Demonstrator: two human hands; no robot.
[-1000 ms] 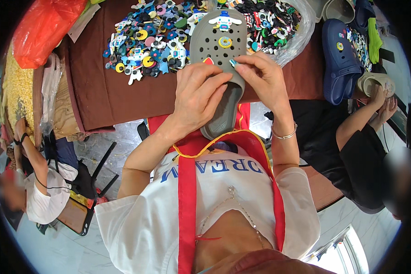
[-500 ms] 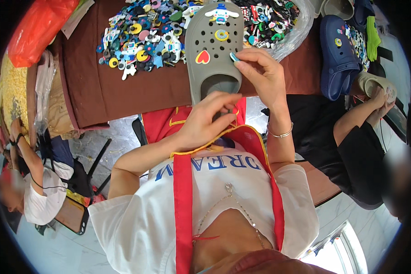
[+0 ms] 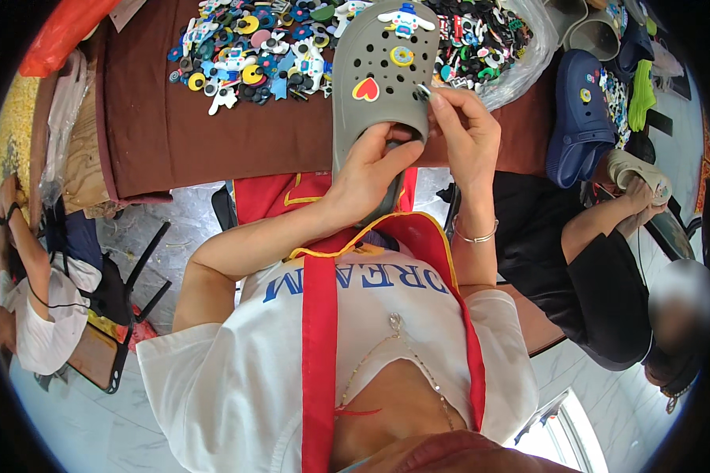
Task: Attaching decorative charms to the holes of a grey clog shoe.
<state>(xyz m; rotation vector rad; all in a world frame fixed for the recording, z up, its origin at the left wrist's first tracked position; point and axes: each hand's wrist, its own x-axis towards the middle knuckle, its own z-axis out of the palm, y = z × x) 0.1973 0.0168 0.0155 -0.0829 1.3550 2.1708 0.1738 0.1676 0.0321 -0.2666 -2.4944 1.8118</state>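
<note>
By the right hand (image 3: 467, 130), a small charm (image 3: 424, 91) is pinched between thumb and forefinger beside the grey clog (image 3: 394, 110). The left hand's (image 3: 371, 169) fingers are tucked into the clog's opening; whether they are clamped cannot be told. The clog's toe is held over the desk (image 3: 237, 146), near loosely heaped charms (image 3: 264, 55).

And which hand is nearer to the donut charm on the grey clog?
Right. The right hand pinches a small piece at the edge of the grey clog, below and right of the donut charm; the left hand is farther below, at the clog's opening.
</note>
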